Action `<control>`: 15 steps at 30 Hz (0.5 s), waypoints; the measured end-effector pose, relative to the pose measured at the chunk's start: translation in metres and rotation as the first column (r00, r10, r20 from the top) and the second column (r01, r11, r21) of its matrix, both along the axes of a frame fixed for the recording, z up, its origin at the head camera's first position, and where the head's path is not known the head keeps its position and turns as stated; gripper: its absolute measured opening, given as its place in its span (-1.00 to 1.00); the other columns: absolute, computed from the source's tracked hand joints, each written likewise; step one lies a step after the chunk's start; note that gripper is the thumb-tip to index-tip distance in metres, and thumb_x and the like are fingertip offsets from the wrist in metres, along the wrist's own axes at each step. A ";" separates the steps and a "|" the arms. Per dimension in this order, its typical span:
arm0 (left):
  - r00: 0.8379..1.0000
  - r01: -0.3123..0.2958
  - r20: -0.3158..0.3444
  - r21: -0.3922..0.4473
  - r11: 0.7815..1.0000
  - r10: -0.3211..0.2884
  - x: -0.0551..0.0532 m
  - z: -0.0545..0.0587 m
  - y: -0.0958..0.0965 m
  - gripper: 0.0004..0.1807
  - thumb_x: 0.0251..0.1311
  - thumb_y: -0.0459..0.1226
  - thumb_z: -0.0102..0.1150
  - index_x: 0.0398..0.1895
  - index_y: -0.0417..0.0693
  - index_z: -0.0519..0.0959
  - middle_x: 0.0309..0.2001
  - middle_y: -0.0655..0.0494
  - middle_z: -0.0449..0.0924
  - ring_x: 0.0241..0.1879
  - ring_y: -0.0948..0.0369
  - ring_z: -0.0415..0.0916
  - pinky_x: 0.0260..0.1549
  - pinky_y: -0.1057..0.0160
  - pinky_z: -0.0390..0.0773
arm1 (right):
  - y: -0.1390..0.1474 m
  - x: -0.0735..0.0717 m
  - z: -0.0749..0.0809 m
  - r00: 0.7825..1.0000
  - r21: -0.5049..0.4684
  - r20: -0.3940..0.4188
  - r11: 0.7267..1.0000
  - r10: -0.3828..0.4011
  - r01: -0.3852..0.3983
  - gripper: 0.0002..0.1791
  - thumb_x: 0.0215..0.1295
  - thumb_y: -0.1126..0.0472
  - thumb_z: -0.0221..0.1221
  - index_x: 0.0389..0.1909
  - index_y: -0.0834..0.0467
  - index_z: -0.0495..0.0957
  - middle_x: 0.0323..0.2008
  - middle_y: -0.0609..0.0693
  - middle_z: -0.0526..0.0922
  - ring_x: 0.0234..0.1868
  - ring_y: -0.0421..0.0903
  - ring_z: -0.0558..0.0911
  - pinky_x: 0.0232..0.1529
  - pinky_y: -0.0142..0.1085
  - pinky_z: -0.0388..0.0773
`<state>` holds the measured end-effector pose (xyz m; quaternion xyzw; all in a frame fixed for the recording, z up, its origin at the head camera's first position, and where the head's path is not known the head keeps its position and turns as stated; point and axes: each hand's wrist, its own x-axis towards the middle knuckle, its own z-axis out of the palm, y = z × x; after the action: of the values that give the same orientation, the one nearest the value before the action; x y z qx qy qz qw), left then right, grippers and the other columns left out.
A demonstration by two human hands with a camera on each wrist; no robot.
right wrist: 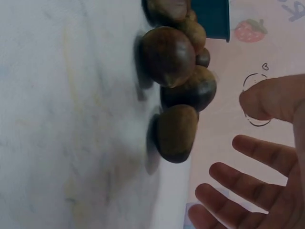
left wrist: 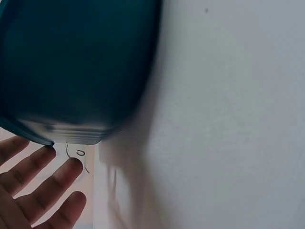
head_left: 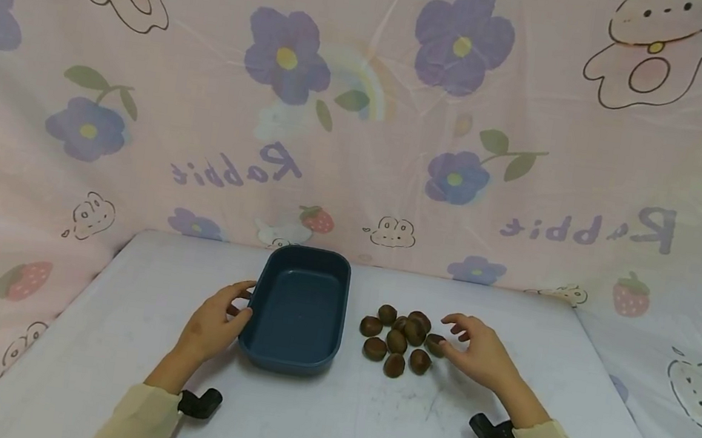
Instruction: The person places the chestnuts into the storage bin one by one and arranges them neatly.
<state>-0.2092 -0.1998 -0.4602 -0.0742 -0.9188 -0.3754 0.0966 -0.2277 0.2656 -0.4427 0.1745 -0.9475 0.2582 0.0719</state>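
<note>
A dark blue rectangular dish lies on the white table with nothing inside it. Along its left side is my left hand, fingertips and thumb right at the rim. The left wrist view has those fingers spread and fairly straight beside the dish wall. Several brown chestnuts lie in a loose cluster to the right of the dish. My right hand hovers at the cluster's right edge, its thumb overlapping the rightmost chestnut in the head view. In the right wrist view, its fingers are spread and hold nothing.
The white tabletop extends around the dish and chestnuts. Behind it hangs a pale pink cloth printed with flowers and rabbits, which also covers both sides. A black wrist device sits on the left wrist, another black device on the right.
</note>
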 end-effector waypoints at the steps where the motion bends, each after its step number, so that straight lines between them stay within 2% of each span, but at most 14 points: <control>1: 1.000 -0.002 0.006 0.005 1.000 0.002 -0.001 0.000 0.001 -0.46 0.29 -0.17 0.03 0.36 0.14 0.32 0.13 0.01 0.54 -0.16 0.13 0.56 -0.30 0.19 0.50 | 0.000 -0.001 -0.001 1.000 0.003 0.011 1.000 -0.001 0.001 -0.58 0.14 0.15 0.27 0.04 0.18 0.54 -0.18 0.18 0.63 -0.20 0.09 0.62 -0.22 -0.05 0.55; 7: 1.000 -0.014 0.026 0.007 1.000 0.013 -0.005 -0.003 0.003 -0.46 0.26 -0.18 0.04 0.34 0.15 0.35 0.10 -0.01 0.56 -0.23 0.18 0.55 -0.35 0.23 0.48 | -0.001 -0.006 -0.006 0.997 0.034 0.072 0.999 -0.019 0.017 -0.58 0.13 0.12 0.29 0.03 0.15 0.55 -0.20 0.12 0.62 -0.20 0.03 0.59 -0.22 -0.07 0.53; 15: 0.999 -0.034 0.019 0.006 0.999 0.034 -0.009 -0.005 0.003 -0.46 0.24 -0.18 0.04 0.33 0.14 0.36 0.04 0.00 0.59 -0.28 0.22 0.56 -0.35 0.23 0.47 | -0.003 -0.007 -0.012 0.993 0.055 0.104 0.997 -0.051 0.045 -0.58 0.14 0.09 0.28 0.03 0.12 0.56 -0.22 0.07 0.60 -0.22 -0.02 0.57 -0.23 -0.12 0.51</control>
<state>-0.2186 -0.1964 -0.4653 -0.0548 -0.9196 -0.3774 0.0943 -0.2350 0.2631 -0.4545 0.1396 -0.9604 0.2401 0.0232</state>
